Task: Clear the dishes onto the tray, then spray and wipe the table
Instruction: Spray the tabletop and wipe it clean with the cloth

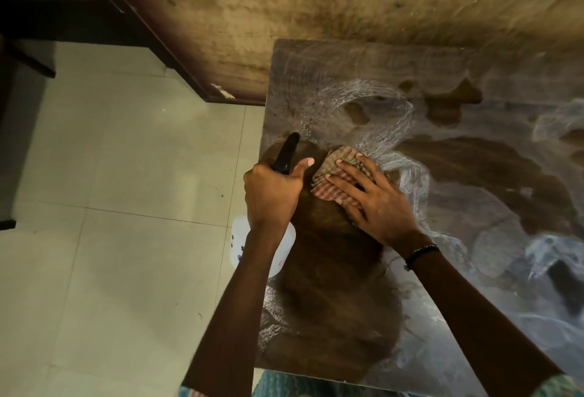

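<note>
Cloth (336, 175), checked and bunched, lies on the table (458, 194) near its left edge, pressed flat under the right hand (376, 199), whose fingers are spread straight over it. Soapy white streaks curl across the wet tabletop beyond. Left hand (271, 193) grips a spray bottle (286, 155) by its black head, just beside the cloth; the white body hangs off the table edge above the tiled floor (126, 191).

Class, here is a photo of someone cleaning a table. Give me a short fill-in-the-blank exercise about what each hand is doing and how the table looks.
1. The right hand presses flat on a checked ____.
2. The left hand grips a spray bottle with a ____ nozzle.
3. The table shows whitish ____ smears.
4. On the right wrist sits a beaded ____.

Missing words: cloth; black; soapy; bracelet
</note>
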The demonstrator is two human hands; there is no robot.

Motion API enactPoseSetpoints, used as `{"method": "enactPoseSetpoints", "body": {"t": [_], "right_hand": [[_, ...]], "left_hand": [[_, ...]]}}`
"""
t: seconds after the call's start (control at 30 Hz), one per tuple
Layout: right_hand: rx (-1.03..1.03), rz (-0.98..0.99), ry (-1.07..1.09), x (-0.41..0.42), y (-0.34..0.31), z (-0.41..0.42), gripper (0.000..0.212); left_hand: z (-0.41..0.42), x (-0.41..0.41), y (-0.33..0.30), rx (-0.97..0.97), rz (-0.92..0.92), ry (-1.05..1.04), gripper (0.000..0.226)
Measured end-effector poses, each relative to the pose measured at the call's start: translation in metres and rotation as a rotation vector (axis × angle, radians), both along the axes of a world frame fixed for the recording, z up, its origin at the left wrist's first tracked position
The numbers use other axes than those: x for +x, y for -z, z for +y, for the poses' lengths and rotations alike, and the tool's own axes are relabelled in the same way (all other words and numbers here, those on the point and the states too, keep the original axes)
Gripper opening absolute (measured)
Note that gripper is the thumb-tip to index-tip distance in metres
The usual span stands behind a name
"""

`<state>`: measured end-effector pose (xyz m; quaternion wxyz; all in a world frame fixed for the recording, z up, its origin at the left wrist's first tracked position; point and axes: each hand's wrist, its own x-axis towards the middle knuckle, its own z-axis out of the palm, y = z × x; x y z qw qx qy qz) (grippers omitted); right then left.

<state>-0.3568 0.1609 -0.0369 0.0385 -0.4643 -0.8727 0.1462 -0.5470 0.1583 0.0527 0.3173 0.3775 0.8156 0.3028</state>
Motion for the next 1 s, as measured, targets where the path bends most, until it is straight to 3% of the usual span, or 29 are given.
{"method": "enactPoseSetpoints", "body": {"t": [0.23, 0.4, 0.6, 0.8, 0.93, 1.0], "right_hand": [[-0.043, -0.012, 0.010, 0.011, 0.002, 0.033, 0.051], [-0.026, -0.014, 0.016, 0.014, -0.002, 0.074, 0.054], [-0.048, -0.036, 0.127, -0.046, 0.001, 0.134, 0.052], [-0.043, -0.043, -0.204, -0.108, 0.005, 0.109, 0.052], [0.048, -0.022, -0.392, -0.061, 0.000, 0.085, 0.046], [0.056, -0.011, -0.356, -0.028, -0.001, 0.096, 0.047]], "left_hand": [[0.007, -0.004, 0.000, -0.088, -0.083, 0.044, 0.036], [0.016, -0.006, -0.005, -0.097, -0.014, -0.054, 0.048], [0.021, -0.014, -0.002, -0.112, -0.098, -0.039, 0.044], [0.030, -0.022, -0.005, -0.066, -0.063, -0.051, 0.052], [0.037, -0.028, -0.009, -0.058, -0.050, -0.018, 0.053], [0.041, -0.031, -0.012, -0.068, -0.071, -0.022, 0.048]]}}
